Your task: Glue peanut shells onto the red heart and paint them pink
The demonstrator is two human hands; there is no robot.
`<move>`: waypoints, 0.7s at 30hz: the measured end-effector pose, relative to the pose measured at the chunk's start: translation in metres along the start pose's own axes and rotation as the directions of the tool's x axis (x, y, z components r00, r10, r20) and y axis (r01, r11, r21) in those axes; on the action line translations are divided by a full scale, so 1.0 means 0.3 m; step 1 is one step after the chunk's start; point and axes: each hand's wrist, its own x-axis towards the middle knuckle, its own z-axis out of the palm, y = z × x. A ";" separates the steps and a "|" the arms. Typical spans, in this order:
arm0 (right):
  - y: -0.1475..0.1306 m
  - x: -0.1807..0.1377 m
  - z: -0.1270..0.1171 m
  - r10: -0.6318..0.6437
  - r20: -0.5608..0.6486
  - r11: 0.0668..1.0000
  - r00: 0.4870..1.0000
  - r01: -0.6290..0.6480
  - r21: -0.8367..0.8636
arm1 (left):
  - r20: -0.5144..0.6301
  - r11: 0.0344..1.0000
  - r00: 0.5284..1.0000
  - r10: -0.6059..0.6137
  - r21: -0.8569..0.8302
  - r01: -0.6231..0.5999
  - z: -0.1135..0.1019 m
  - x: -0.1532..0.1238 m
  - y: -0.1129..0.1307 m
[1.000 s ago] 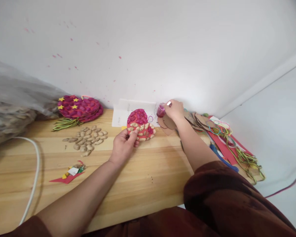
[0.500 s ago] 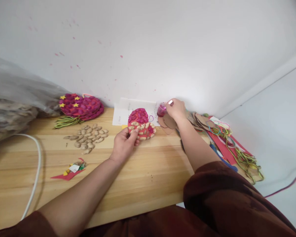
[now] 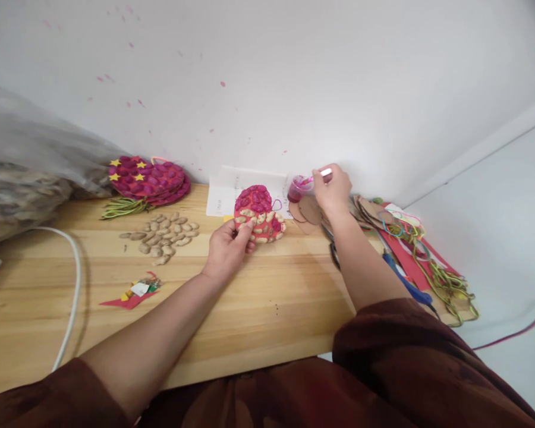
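Note:
My left hand (image 3: 229,245) pinches the near left edge of a red cutout covered with peanuts (image 3: 258,215), thumb on top. The cutout's far part carries magenta-painted peanuts; most on the near part are plain tan, with a small magenta patch at the right. A purple loop sticks out from its right side. My right hand (image 3: 333,189) is closed around a paintbrush with a white handle (image 3: 325,173). The brush's lower end points into a clear plastic cup of magenta paint (image 3: 295,191); its tip is hard to make out.
Loose peanuts (image 3: 163,236) lie left of my left hand, with paper scraps (image 3: 136,291) nearer. Finished-looking magenta peanut pieces (image 3: 151,181) and a bag of peanuts (image 3: 18,196) stand behind. On the right are cardboard rounds (image 3: 310,211), green cords (image 3: 446,288) and a blue-handled tool (image 3: 405,278).
My right hand has drawn up and to the right from the cup, and more of the brush shows. My left hand still holds the cutout. The view has shifted slightly.

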 end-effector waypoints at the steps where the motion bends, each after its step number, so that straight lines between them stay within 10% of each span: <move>1: 0.002 -0.010 -0.009 -0.011 -0.048 0.999 0.999 0.013 0.050 | 0.000 1.000 1.000 0.002 0.001 -0.002 0.000 -0.001 0.002; 5: -0.009 -0.108 -0.067 -0.025 -0.130 0.935 0.991 0.069 0.347 | 0.002 1.000 1.000 0.005 0.010 -0.005 0.001 -0.002 0.006; 9: -0.051 -0.298 -0.137 -0.072 0.086 0.797 0.994 0.006 0.604 | 0.001 1.000 1.000 0.006 0.019 -0.006 0.000 -0.002 0.000; 21: -0.088 -0.494 -0.144 -0.301 -0.030 0.797 0.953 0.269 0.541 | 0.010 0.997 1.000 0.030 0.076 -0.030 -0.002 -0.009 0.013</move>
